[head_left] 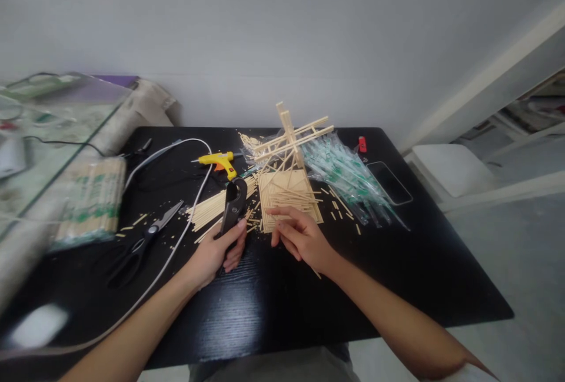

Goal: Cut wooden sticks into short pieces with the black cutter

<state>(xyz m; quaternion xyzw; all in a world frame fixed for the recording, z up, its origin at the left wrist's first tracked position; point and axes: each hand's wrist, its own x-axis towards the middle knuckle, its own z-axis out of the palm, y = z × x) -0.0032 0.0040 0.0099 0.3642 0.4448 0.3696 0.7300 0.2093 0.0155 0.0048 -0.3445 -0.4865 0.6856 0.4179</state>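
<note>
My left hand [220,249] is wrapped round a black hand cutter [233,205], its head pointing away from me. Loosely curled, my right hand [300,235] is over the near edge of a square base of wooden sticks [289,185]. The end of a thin wooden stick [318,275] pokes out below that hand and seems held in it; the fingers hide the rest. Loose sticks lie across the base. Behind it stands a tilted wooden stick frame [291,140] with crossing arms. A bundle of loose sticks [209,208] lies left of the base, behind the cutter.
A yellow glue gun [220,161] lies behind the cutter. Black scissors [145,241], a white cable [176,246] and a wrapped stick pack [90,199] are at left. Green-printed plastic wrappers [346,170], a phone [389,182] and a red object [362,144] lie at right.
</note>
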